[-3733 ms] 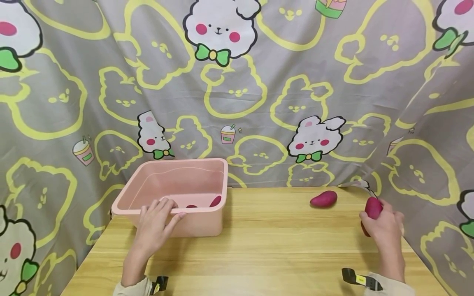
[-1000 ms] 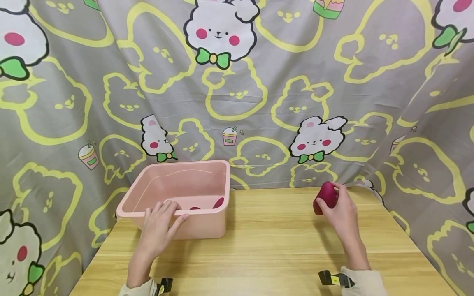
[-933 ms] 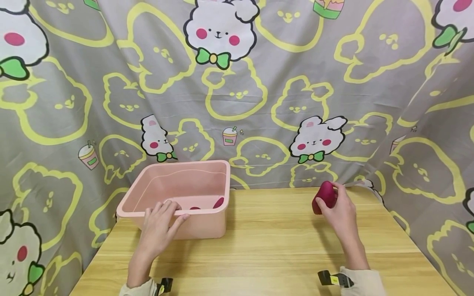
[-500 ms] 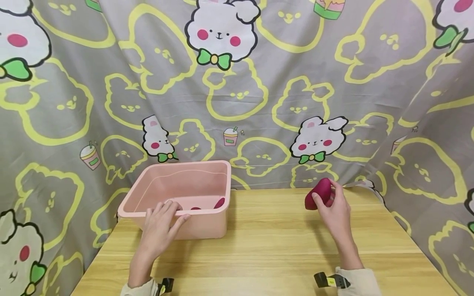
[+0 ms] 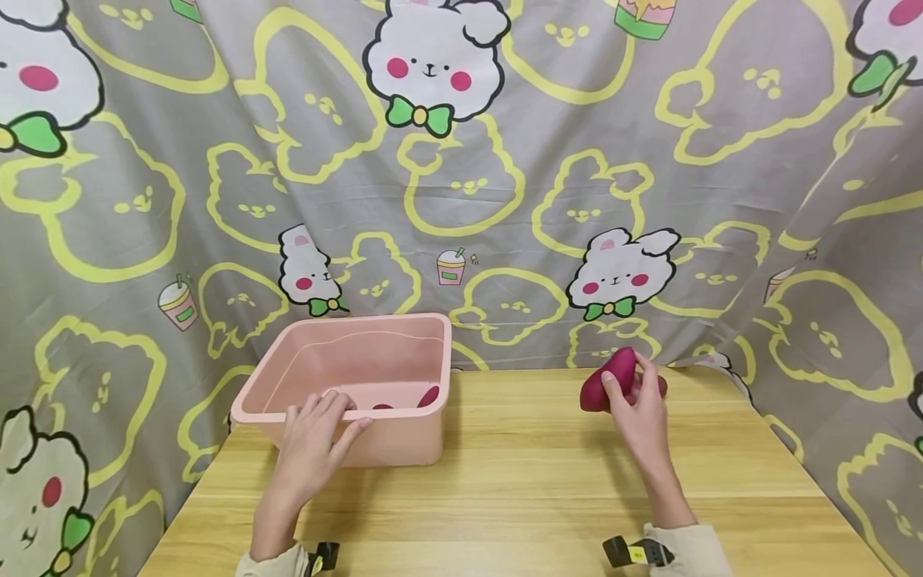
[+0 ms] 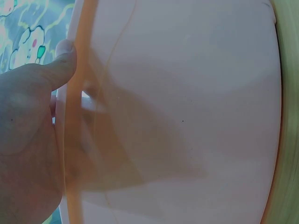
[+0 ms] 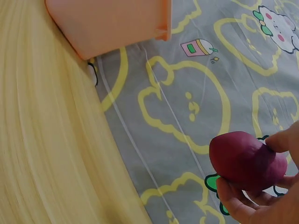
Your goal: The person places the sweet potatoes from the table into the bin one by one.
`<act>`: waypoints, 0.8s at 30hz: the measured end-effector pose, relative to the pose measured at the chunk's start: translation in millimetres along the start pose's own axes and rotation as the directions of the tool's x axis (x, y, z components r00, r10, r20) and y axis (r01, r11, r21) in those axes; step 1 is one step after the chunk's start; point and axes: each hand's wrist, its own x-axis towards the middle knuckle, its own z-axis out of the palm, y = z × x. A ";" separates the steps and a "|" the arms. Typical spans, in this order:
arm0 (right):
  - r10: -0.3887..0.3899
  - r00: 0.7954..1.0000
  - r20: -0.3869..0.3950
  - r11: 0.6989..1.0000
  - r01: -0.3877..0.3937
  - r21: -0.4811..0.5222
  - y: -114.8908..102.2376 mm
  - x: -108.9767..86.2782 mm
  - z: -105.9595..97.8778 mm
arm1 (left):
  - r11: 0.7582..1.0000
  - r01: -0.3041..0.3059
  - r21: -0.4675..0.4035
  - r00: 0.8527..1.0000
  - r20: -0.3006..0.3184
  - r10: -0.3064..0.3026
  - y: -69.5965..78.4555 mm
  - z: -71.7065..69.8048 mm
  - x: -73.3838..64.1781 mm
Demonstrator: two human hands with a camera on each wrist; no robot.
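A person's right hand (image 5: 640, 410) is gripping a purple sweet potato (image 5: 607, 383) near the far edge of the tabletop (image 5: 505, 489), toward its far right corner. The grip is closing round the piece, the thumb pressing the near face and the fingers reaching behind. The held piece is leaning, its lower end pointing left; in the right wrist view it is showing against the cloth (image 5: 497, 192). Just behind the right hand, a second sweet potato (image 5: 662, 385) is lying on the tabletop, the hand hiding most of it. The left hand (image 5: 316, 441) is holding the near rim of a pink bin (image 5: 404, 441), its fingers bending over the rim into the bin and its thumb staying outside, as the left wrist view is also showing. The bin is standing by the far left corner, well apart from the right hand. Inside, two more sweet potatoes are showing in part, one (image 5: 430, 395) lying by the right wall, the other (image 5: 382, 406) peeping above the near rim. Pale sleeves (image 5: 695, 551) are covering both forearms, and the patterned cloth is hanging behind the far edge.
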 end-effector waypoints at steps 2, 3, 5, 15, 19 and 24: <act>0.023 0.999 0.022 0.999 -0.024 0.043 -1.8 -0.2 1.5 | 1.000 0.001 0.000 1.000 0.000 -0.001 -0.1 0.3 0.0; 0.034 0.999 0.035 0.997 -0.036 0.065 -2.5 -0.3 2.1 | 1.000 0.001 0.000 1.000 -0.001 -0.001 -0.1 0.4 0.1; 0.055 0.997 0.060 0.991 -0.061 0.116 -4.1 -0.5 3.3 | 1.000 0.001 0.001 1.000 -0.002 -0.001 -0.1 0.4 0.1; 0.054 0.992 0.114 0.947 -0.087 0.309 -11.5 -2.5 8.5 | 1.000 0.002 0.002 1.000 -0.003 -0.002 -0.2 -0.6 -0.1; 0.036 0.991 0.129 0.933 -0.080 0.351 -14.6 -3.9 10.7 | 1.000 0.002 0.001 1.000 -0.002 -0.002 -0.6 -0.6 -0.2; 0.029 0.989 0.142 0.920 -0.082 0.383 -16.6 -6.8 15.4 | 1.000 0.003 -0.003 1.000 0.001 -0.003 -1.2 0.3 -0.5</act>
